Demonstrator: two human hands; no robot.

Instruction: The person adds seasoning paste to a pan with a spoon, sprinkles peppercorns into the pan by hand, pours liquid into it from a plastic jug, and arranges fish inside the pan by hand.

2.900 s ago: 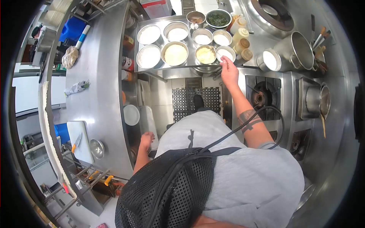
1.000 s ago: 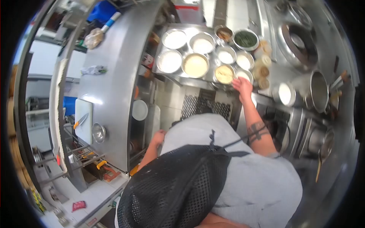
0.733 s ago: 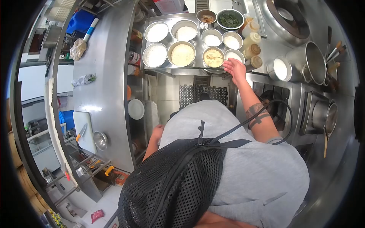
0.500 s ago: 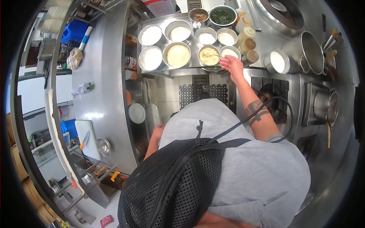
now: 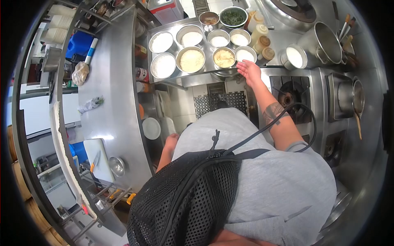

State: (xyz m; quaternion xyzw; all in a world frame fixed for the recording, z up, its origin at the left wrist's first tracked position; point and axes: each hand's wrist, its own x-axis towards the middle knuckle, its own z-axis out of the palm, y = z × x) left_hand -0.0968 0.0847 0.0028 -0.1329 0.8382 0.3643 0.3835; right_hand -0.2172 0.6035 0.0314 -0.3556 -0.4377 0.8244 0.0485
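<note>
My right hand (image 5: pixel 249 73) reaches to the front edge of a steel counter. Its fingertips pinch the end of a thin spoon (image 5: pixel 233 58), whose other end rests in a round metal tin of pale yellow, crumbly food (image 5: pixel 223 59). Just right of that tin is a tin of white contents (image 5: pixel 245 55), close to my fingertips. A wider tin of pale yellow grains (image 5: pixel 192 60) stands to the left. Low at my left side is my left hand (image 5: pixel 171 141), next to my grey shirt; its fingers are mostly hidden.
Several tins of white contents (image 5: pixel 162 42) and a bowl of green leaves (image 5: pixel 233 18) share the counter. Squeeze bottles (image 5: pixel 261 43) stand to their right. A gas burner (image 5: pixel 288 98) and large pot (image 5: pixel 324 43) are at right. Left, a knife (image 5: pixel 96 160) lies on a white board (image 5: pixel 102 153).
The view has turned slightly, shifting the right-hand pots left and the left counter's things downward. My right hand stays at the spoon, with its end still in the same tin.
</note>
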